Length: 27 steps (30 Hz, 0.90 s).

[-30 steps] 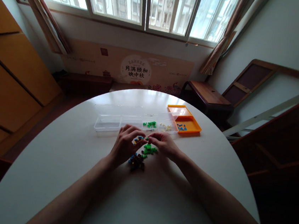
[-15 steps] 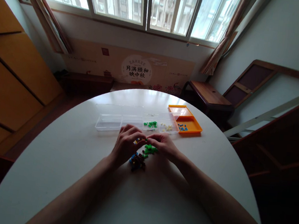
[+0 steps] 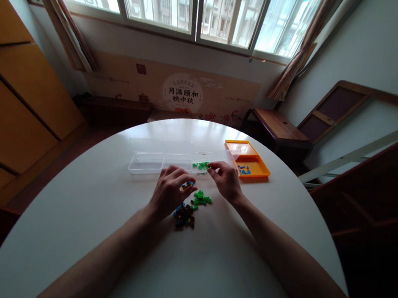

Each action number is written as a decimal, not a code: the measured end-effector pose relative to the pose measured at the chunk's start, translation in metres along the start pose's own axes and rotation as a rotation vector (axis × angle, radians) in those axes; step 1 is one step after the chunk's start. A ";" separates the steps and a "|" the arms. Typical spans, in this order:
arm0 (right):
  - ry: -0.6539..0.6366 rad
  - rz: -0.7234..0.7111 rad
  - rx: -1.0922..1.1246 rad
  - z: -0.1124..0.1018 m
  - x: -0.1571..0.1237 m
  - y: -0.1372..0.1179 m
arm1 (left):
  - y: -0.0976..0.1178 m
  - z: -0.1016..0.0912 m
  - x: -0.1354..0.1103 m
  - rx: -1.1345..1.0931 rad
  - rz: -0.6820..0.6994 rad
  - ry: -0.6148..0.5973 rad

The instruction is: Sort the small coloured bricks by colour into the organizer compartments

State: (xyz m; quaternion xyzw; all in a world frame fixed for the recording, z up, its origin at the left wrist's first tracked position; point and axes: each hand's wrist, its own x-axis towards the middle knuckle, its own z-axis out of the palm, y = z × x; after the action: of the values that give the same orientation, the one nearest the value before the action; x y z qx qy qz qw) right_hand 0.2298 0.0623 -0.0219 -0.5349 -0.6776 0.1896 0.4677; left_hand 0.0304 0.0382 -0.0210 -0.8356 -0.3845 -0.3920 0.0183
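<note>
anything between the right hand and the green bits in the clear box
Nothing visible: the right hand is at the right edge of the green bits, and the clear box is open. Contact is unclear.

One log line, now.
left hand: at multicoloured toy bricks; right hand: at green bricks in clear box; grips: unclear; blue bricks: in orange tray

The table (image 3: 68, 239) shone, smooth and glossy.
At its twelve o'clock, the case (image 3: 145, 172) was clear, shiny plastic; at two o'clock, the box (image 3: 257, 167) was smooth plastic; the bricks (image 3: 201, 199) looked plastic.
</note>
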 end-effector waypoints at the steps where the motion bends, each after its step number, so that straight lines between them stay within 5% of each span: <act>1: 0.024 -0.028 -0.040 0.000 0.004 0.001 | 0.000 0.000 0.000 0.000 -0.003 -0.006; 8: 0.052 -0.091 -0.080 0.006 0.016 0.010 | -0.001 0.002 -0.002 -0.016 -0.067 -0.159; 16: -0.028 -0.162 -0.017 -0.004 -0.006 0.009 | -0.001 0.003 -0.004 -0.083 -0.047 -0.318; 27: -0.116 -0.179 0.020 0.000 -0.019 0.008 | 0.000 0.005 0.002 -0.143 -0.127 -0.322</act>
State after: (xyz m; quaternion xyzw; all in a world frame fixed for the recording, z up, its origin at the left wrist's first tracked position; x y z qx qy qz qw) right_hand 0.2344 0.0483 -0.0357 -0.4555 -0.7468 0.1843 0.4482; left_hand 0.0345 0.0416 -0.0233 -0.8606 -0.4057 -0.2802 -0.1279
